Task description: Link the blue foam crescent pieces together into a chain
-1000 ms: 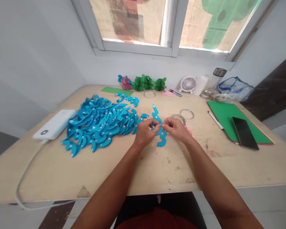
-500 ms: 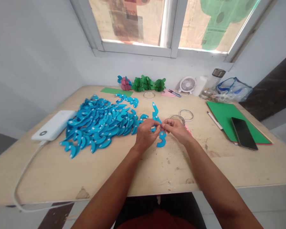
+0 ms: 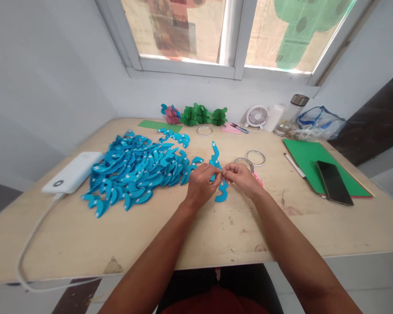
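Fingertips meet over the middle of the table. My left hand [image 3: 201,179] is closed in a pinch on a curved blue paper piece [image 3: 215,151], whose upper end with a small white patch sticks out beyond the fingers. My right hand [image 3: 239,175] pinches right against the left fingertips; what lies between its finger and thumb is too small to make out. Another curved blue paper piece [image 3: 221,193] lies just below the hands. To the left spreads a large heap of blue paper pieces [image 3: 140,168], many with white patches.
Tape rolls [image 3: 255,158] and a pink-handled tool [image 3: 258,179] lie by my right hand. Further right are a pen [image 3: 294,165], green sheets [image 3: 309,159] and a phone [image 3: 334,182]. A white power bank [image 3: 74,171] with cable sits left. Green paper ornaments [image 3: 202,114] and a fan [image 3: 257,117] stand behind.
The upper end of the blue paper piece has shifted slightly right and tilted. Both hands stay pinched together in nearly the same spot.
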A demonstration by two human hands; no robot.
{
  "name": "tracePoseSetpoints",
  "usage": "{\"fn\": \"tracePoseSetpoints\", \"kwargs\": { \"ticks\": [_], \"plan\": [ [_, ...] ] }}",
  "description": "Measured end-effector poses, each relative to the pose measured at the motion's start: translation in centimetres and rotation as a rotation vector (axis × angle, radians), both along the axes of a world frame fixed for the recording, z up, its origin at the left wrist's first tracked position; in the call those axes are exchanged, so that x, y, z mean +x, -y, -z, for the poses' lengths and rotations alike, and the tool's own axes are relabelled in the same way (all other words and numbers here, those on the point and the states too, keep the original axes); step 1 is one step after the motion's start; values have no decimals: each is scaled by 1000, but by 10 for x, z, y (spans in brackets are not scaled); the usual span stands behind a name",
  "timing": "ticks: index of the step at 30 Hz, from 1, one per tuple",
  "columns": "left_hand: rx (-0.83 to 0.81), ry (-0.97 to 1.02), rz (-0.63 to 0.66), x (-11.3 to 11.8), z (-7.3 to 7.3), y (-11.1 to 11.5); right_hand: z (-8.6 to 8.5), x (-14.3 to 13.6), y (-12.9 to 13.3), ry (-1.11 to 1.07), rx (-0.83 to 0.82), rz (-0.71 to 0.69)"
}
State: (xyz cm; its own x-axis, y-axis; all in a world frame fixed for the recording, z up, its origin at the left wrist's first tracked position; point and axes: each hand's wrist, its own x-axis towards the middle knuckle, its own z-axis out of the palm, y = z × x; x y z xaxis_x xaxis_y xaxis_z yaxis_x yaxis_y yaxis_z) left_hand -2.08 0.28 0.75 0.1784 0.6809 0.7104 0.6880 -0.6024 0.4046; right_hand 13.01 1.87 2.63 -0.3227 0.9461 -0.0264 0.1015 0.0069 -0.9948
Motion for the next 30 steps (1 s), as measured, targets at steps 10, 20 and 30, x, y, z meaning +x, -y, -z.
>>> {"fn": "tracePoseSetpoints", "kwargs": {
  "ticks": [10,20,30],
  "plan": [
    [-175,173,-23,0,5,-3,-3,-1,1,-2,9,21],
    [-44,19,-9,0,2,-1,0,-1,0,-7,-12,30],
    [7,-3,-4,1,7,-2,2,-2,0,22,14,41]
  ]
}}
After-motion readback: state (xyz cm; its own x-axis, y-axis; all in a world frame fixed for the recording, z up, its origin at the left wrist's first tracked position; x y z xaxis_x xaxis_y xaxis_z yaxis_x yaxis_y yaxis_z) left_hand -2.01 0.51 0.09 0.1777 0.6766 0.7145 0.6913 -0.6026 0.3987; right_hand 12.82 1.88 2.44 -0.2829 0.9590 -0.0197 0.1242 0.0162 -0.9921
